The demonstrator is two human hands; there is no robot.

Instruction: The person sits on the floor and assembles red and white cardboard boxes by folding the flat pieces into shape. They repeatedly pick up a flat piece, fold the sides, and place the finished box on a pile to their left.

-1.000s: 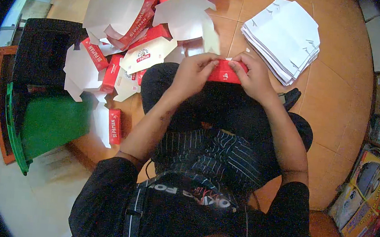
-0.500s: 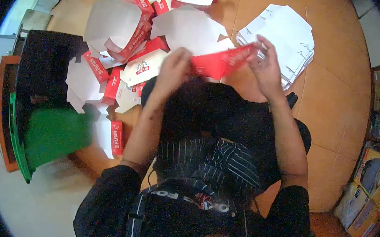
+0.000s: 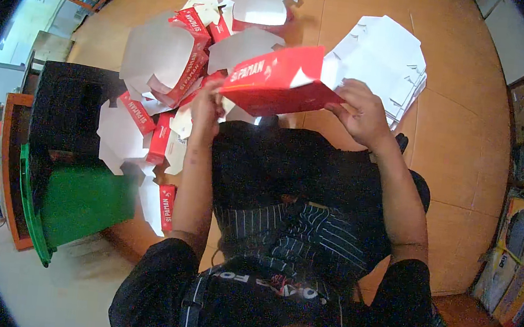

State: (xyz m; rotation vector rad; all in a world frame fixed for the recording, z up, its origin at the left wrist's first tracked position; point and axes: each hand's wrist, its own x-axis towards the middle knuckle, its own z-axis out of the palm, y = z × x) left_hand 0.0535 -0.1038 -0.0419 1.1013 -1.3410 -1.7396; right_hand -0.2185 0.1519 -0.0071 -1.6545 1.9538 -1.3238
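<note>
A partly folded red and white cardboard box (image 3: 282, 83) is held up over my lap, its red printed sides toward me. My left hand (image 3: 206, 109) grips its left end, fingers closed on the edge. At the right end, my right hand (image 3: 363, 113) pinches the corner beside a white flap, thumb below and fingers above. Just beyond the right hand lies a stack of flat white box blanks (image 3: 383, 55). Left of and beyond the held box spreads a pile of folded red and white boxes (image 3: 159, 56), partly hidden by the box and my left hand.
A green plastic bin (image 3: 82, 200) and a black container (image 3: 69, 104) stand at the left. One red and white box (image 3: 158, 204) lies near my left forearm. Yellow packages (image 3: 512, 250) line the right edge. Brown sheeting (image 3: 459, 151) covers the floor.
The red box has turned, now showing a long side and its underside. My left hand has moved left and down, and the right hand has dropped lower at the box's right end.
</note>
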